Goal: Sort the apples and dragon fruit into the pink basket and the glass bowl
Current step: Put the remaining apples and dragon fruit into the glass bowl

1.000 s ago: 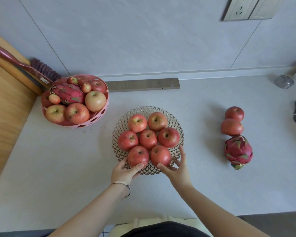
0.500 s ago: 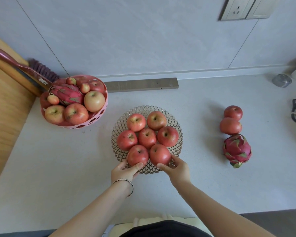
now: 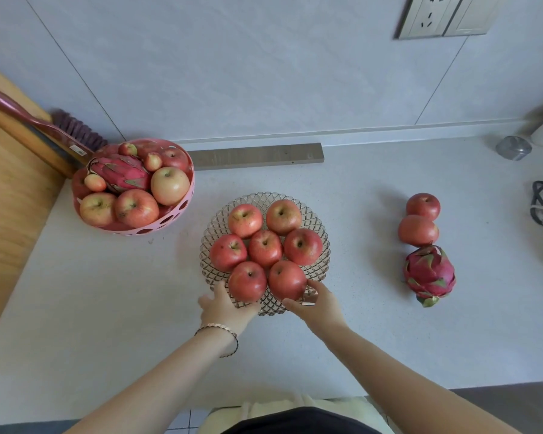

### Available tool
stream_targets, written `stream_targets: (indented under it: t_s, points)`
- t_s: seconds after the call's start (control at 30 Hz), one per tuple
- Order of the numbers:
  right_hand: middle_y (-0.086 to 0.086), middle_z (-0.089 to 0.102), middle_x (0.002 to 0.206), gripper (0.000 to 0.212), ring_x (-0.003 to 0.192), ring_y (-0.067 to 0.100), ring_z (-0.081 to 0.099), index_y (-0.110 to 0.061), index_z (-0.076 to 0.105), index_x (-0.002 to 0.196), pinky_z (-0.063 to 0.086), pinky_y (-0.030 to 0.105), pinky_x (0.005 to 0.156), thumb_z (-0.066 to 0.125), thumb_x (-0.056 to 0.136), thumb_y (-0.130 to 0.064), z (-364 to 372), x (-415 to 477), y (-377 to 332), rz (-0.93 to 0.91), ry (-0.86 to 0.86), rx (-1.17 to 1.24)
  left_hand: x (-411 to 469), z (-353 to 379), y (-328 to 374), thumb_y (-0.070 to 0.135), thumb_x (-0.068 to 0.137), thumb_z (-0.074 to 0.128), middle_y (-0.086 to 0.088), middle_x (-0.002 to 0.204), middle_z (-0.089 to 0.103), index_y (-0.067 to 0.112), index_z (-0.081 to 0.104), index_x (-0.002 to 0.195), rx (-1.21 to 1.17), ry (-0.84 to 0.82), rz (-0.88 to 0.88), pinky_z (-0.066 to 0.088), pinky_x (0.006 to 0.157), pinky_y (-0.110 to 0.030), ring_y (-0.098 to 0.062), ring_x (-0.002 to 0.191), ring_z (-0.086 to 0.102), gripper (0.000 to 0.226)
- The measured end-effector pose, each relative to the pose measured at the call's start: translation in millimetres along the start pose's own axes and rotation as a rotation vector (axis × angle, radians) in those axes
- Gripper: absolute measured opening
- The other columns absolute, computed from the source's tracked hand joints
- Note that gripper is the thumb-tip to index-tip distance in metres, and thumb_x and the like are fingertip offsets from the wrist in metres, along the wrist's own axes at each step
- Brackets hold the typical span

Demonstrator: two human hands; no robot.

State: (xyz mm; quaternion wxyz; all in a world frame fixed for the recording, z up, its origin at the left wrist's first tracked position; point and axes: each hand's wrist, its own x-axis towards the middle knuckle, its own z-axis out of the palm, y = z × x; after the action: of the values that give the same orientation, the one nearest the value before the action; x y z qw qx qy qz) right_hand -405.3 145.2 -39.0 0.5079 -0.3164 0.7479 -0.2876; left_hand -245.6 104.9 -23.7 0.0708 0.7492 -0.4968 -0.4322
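**A:** What does the scene look like?

**B:** A pale grey worktop [image 3: 107, 308] runs along a grey wall with a socket plate high on the right. A wooden board leans at the far left, with a brush tucked behind a pink basket [image 3: 182, 211]. A glass bowl [image 3: 322, 233] with a diamond pattern sits in the middle, near the person.

**A:** How far along is the sorting?

**B:** Mostly done, I judge. The bowl holds seven red apples [image 3: 265, 248], packed in one layer. The basket, back left, is heaped with apples of mixed sizes and one dragon fruit [image 3: 119, 175]. Still loose on the worktop, well to the right, are two apples [image 3: 419, 219] touching each other and a second dragon fruit [image 3: 429, 274] just in front of them. Those three look like what is left.

**A:** And the hands?

**B:** Both are at the bowl's near rim. The left hand [image 3: 223, 308], with a thin bracelet at the wrist, is loosely open, its thumb beside the rim and the front left apple. The right hand [image 3: 318, 303] is partly open, its fingers touching the front right apple and the rim. Neither has lifted anything; whether they grip the bowl or just steady it, I cannot tell.

**A:** Anything unclear?

**B:** The fruit at the bottom of the basket is hidden under the top layer. The fingertips are hidden under the rim. At the right edge, a dark cable, a small grey object and a white appliance are cut off or too small to name.
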Motion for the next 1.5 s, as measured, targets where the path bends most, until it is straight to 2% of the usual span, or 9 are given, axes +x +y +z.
stream_targets:
  t_s: [0.1,0.23,0.5,0.73,0.87,0.97,1.07,1.33,1.5]
  points:
    - [0.007,0.041,0.135,0.083,0.119,0.02,0.048,-0.017,0.028,0.141,0.044,0.034,0.097,0.074,0.074,-0.034,-18,0,-5,-0.033,0.005,-0.125,-1,-4,15,0.036,0.074,0.068,-0.014,0.153,0.001,0.018,0.016,0.144,0.03,0.198,0.236,0.016,0.116,-0.039,-0.028,0.143,0.008,0.089]
    - [0.008,0.028,0.149,0.073,0.139,0.02,0.026,-0.01,0.029,0.141,0.024,0.032,0.114,0.063,0.083,-0.036,-39,25,-27,-0.288,0.196,-0.218,37,-13,48,0.039,0.087,0.052,-0.014,0.156,0.004,0.014,0.017,0.145,0.107,0.241,0.335,0.013,0.118,-0.042,-0.027,0.145,0.007,0.072]
    - [0.009,0.048,0.137,0.059,0.126,0.026,0.044,-0.016,0.028,0.143,0.037,0.034,0.1,0.047,0.092,-0.04,-38,84,-76,-0.332,-0.055,-0.472,67,-9,78,0.05,0.092,0.03,-0.002,0.155,0.022,0.026,0.017,0.146,0.287,0.157,0.253,0.022,0.115,-0.047,-0.027,0.14,0.024,0.06]
    - [0.005,0.038,0.147,0.056,0.135,0.021,0.036,-0.019,0.029,0.143,0.026,0.028,0.109,0.049,0.092,-0.035,-71,93,-71,-0.441,-0.222,-0.523,69,-10,91,0.047,0.092,0.032,-0.007,0.15,0.033,0.023,0.025,0.142,0.455,0.236,0.22,0.029,0.108,-0.048,-0.032,0.134,0.034,0.056]
    - [0.009,0.046,0.137,0.048,0.128,0.024,0.043,-0.014,0.045,0.133,0.032,0.03,0.107,0.057,0.088,-0.027,-134,104,-64,-0.556,0.098,-0.538,65,-3,126,0.04,0.089,0.046,-0.018,0.148,0.028,0.015,0.03,0.138,0.523,0.255,0.322,0.027,0.11,-0.051,-0.036,0.135,0.028,0.058]
    - [0.017,0.04,0.135,0.055,0.122,0.035,0.043,-0.018,0.037,0.136,0.039,0.04,0.098,0.055,0.086,-0.035,-190,118,-53,-0.143,0.319,-0.865,56,10,157,0.033,0.088,0.052,-0.016,0.152,0.016,0.017,0.031,0.139,0.484,0.195,0.436,0.019,0.113,-0.044,-0.032,0.141,0.019,0.058]
    - [0.018,0.036,0.132,0.06,0.116,0.039,0.048,-0.02,0.032,0.134,0.045,0.039,0.088,0.053,0.084,-0.048,-215,128,-35,0.223,0.256,-1.077,47,24,179,0.025,0.087,0.054,-0.011,0.152,0.017,0.017,0.037,0.135,0.39,0.108,0.56,0.018,0.114,-0.036,-0.025,0.141,0.018,0.052]
    - [0.015,0.041,0.122,0.068,0.099,0.034,0.055,-0.023,0.036,0.129,0.045,0.033,0.065,0.067,0.072,-0.043,-210,121,-22,0.072,0.29,-0.859,32,29,178,0.022,0.088,0.057,-0.001,0.147,0.026,0.022,0.041,0.131,0.351,-0.053,0.742,0.015,0.11,-0.022,-0.014,0.14,0.02,0.047]
    - [0.008,0.057,0.104,0.051,0.08,0.023,0.06,-0.021,0.045,0.115,0.048,0.027,0.063,0.068,0.076,-0.045,-179,82,-76,-0.168,0.183,-0.265,15,22,161,0.028,0.077,0.071,0.012,0.146,0.02,0.038,0.02,0.138,0.303,-0.205,0.874,0.028,0.112,-0.023,-0.004,0.136,0.023,0.08]
